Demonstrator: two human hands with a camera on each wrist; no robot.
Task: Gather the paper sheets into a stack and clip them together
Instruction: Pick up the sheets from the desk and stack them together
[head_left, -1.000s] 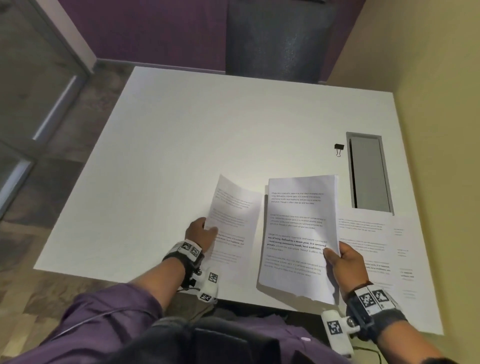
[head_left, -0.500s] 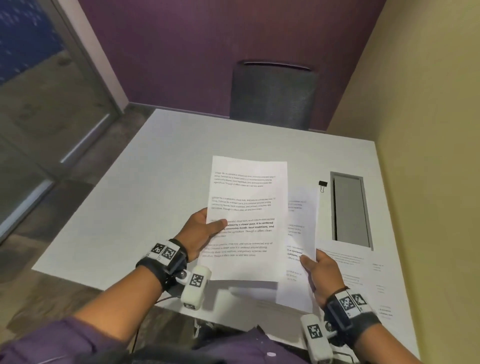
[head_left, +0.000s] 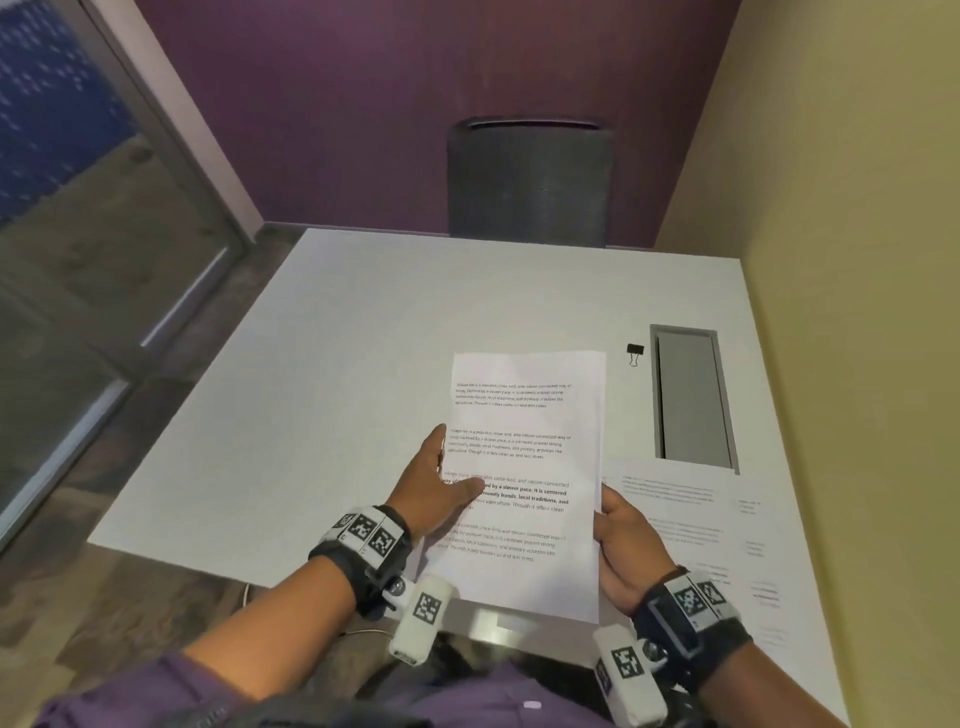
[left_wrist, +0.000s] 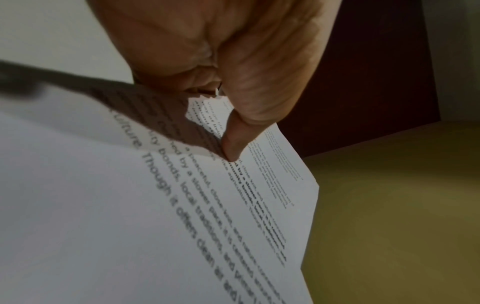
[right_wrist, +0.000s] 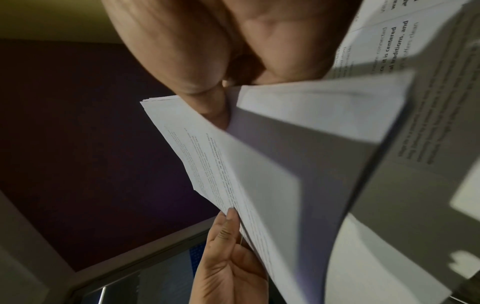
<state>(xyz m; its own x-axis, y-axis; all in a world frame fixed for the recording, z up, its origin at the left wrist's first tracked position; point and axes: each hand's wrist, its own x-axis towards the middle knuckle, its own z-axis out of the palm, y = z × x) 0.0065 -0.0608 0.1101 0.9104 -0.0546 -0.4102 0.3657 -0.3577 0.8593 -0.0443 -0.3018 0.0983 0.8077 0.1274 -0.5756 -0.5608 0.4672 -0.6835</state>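
White rectangular paper sheets, black printed text, some lines bold. Small black metal binder clip. White flat tabletop. Purple rear wall; olive-yellow side wall. Dark grey fabric chair.

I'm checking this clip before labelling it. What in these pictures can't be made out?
- Sheet count in the held stack: head view shows only the top page; right wrist view blurs the edges.
- Left hand fingers: behind the stack in the head view.
- Binder clip: too small to tell how its handles lie.
- Loose sheets on the table: print too faint to read; their right edge blends into the table.
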